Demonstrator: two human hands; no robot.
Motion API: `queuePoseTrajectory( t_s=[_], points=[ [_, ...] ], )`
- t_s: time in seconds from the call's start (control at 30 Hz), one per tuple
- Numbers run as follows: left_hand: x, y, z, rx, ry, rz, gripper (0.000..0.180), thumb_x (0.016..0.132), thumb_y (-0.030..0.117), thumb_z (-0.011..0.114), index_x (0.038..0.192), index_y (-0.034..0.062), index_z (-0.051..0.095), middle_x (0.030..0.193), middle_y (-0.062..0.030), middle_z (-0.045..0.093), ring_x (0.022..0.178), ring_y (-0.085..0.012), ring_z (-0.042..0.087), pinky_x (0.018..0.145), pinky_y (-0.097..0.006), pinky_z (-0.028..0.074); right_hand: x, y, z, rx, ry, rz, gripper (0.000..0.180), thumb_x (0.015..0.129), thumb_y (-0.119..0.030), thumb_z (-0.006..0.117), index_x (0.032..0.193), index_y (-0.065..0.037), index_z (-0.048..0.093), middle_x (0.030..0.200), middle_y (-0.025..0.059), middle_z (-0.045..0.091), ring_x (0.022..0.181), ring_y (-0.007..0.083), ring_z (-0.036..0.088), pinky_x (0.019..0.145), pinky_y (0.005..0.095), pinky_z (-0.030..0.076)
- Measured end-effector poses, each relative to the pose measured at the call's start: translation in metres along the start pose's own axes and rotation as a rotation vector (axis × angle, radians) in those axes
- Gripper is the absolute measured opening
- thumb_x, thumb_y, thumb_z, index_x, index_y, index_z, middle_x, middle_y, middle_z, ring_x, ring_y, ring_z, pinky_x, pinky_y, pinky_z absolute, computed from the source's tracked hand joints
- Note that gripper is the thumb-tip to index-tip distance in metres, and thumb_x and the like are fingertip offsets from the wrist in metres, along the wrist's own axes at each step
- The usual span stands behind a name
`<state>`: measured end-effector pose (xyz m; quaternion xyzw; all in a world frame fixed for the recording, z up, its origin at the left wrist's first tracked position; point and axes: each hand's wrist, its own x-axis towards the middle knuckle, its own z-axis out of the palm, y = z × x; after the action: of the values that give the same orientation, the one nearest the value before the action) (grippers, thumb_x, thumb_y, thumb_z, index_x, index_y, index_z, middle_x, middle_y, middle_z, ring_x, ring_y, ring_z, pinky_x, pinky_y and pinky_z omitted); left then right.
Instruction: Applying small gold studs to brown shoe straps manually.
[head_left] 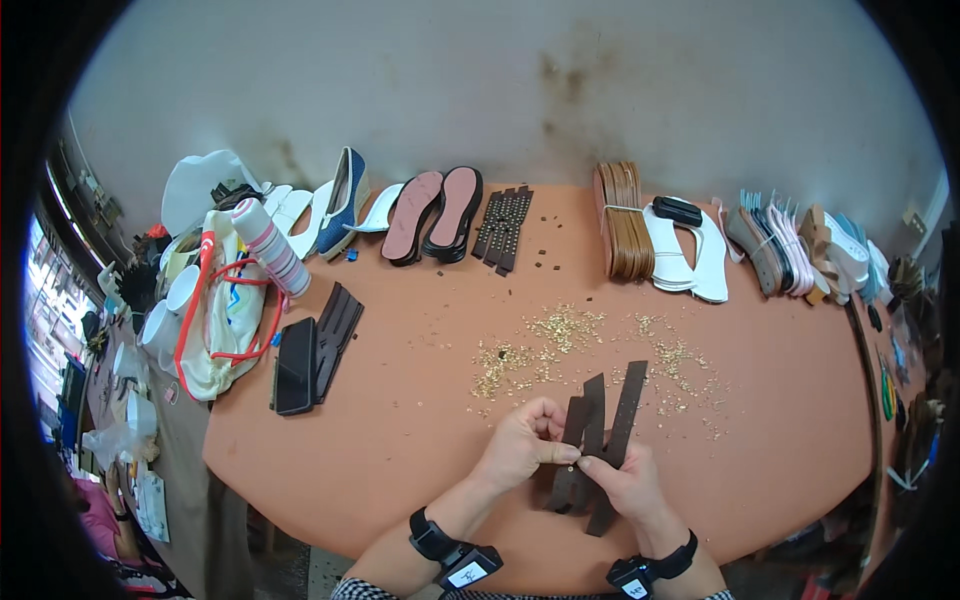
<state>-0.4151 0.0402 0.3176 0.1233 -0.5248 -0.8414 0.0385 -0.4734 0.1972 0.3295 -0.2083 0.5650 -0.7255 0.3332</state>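
Near the front of the table I hold a dark brown strap piece (626, 405), a sandal upper cut into several joined bands. My left hand (520, 445) is closed on its left side, thumb against the bands. From the right, my right hand (632, 482) grips it, with its thumb tip almost meeting the left thumb. A tiny pale dot shows just below the thumbs; I cannot make out what it is. Beyond the hands, loose gold studs (566, 328) lie scattered on the tabletop. Dark straps covered with studs (503, 228) lie farther back.
At left are a black phone (295, 365), stacked dark straps (338, 325), a cloth bag (228, 310) and a striped bottle (270, 245). Along the wall stand pink-topped soles (455, 212), a blue wedge shoe (345, 205), bundled brown strips (624, 225) and white sole shapes (708, 260). A person sits far left.
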Motion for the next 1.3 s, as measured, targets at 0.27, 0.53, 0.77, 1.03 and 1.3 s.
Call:
queuePoseTrajectory(
  t_s=[0.27, 0.53, 0.77, 1.03, 1.3],
  points=[
    [0.000, 0.008, 0.007, -0.005, 0.023, 0.064, 0.030, 0.066, -0.009, 0.067, 0.087, 0.0025, 0.049, 0.076, -0.0028, 0.057, 0.067, -0.0082, 0.055, 0.061, -0.021, 0.048, 0.000, -0.003, 0.009, 0.028, 0.038, -0.041, 0.018, 0.080, 0.000, 0.056, 0.098, 0.000, 0.058, 0.093, 0.0031, 0.060, 0.084, 0.0096, 0.056, 0.076, 0.0255, 0.046],
    [0.004, 0.002, 0.000, 0.036, -0.029, -0.002, 0.029, 0.067, -0.009, 0.066, 0.086, 0.0042, 0.049, 0.073, -0.0001, 0.054, 0.067, -0.0062, 0.053, 0.060, -0.019, 0.046, 0.001, 0.003, 0.002, -0.002, 0.047, 0.033, 0.019, 0.080, 0.000, 0.057, 0.099, 0.001, 0.059, 0.091, 0.0022, 0.060, 0.081, 0.0082, 0.055, 0.073, 0.0240, 0.046],
    [0.000, 0.022, -0.009, 0.048, -0.024, 0.053, 0.029, 0.079, 0.003, 0.059, 0.108, 0.0023, 0.052, 0.087, -0.0023, 0.059, 0.077, -0.0066, 0.055, 0.069, -0.021, 0.046, 0.010, -0.004, 0.006, 0.302, 0.135, 0.072, 0.018, 0.076, 0.000, 0.060, 0.094, -0.003, 0.059, 0.088, 0.0032, 0.061, 0.078, 0.0124, 0.058, 0.074, 0.0273, 0.048],
    [-0.016, 0.047, -0.077, 1.020, 0.473, 0.097, 0.014, 0.072, 0.006, 0.063, 0.085, -0.0001, 0.062, 0.079, -0.0096, 0.061, 0.069, -0.0149, 0.058, 0.063, -0.026, 0.046, 0.010, -0.012, 0.001, 0.448, 0.261, 0.043, 0.014, 0.076, 0.002, 0.058, 0.089, -0.004, 0.058, 0.082, 0.0038, 0.061, 0.071, 0.0128, 0.058, 0.065, 0.0276, 0.050],
    [-0.018, 0.039, -0.081, 1.289, 0.421, 0.124, 0.013, 0.069, 0.011, 0.064, 0.081, 0.0046, 0.063, 0.076, -0.0105, 0.059, 0.071, -0.0232, 0.058, 0.064, -0.032, 0.046, 0.008, -0.009, -0.005, 0.409, 0.255, 0.057, 0.013, 0.075, 0.002, 0.057, 0.087, -0.003, 0.058, 0.078, 0.0028, 0.060, 0.068, 0.0118, 0.057, 0.063, 0.0266, 0.049]
  ],
)
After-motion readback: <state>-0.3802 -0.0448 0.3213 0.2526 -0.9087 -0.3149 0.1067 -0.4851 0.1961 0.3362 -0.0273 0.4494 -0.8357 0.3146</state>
